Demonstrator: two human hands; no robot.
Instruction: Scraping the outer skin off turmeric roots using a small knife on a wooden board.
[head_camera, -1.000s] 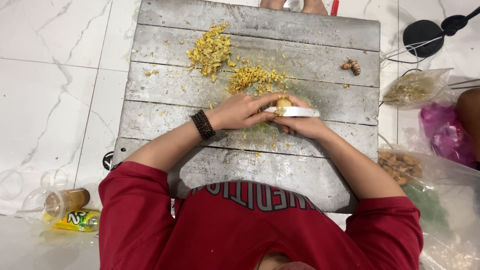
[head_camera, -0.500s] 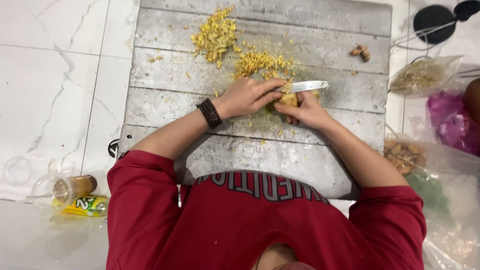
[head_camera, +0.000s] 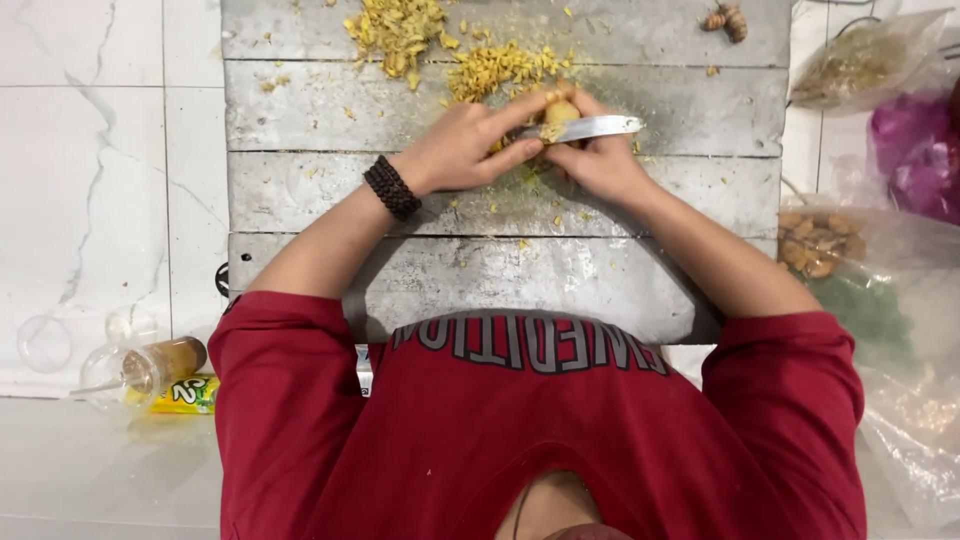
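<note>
Both hands meet over the grey wooden board (head_camera: 300, 120). The left hand (head_camera: 465, 150) has its fingers clamped on one yellow root piece (head_camera: 560, 110), while the right hand (head_camera: 600, 165) is closed around one knife (head_camera: 590, 128), its blade lying across the root. Two heaps of yellow shavings (head_camera: 400, 30) lie at 11 o'clock from the hands (loose flecks scattered around). One small cluster of unpeeled roots (head_camera: 728, 20) sits at 1 o'clock. One bag of brown pieces (head_camera: 815, 240) rests at 4 o'clock.
</note>
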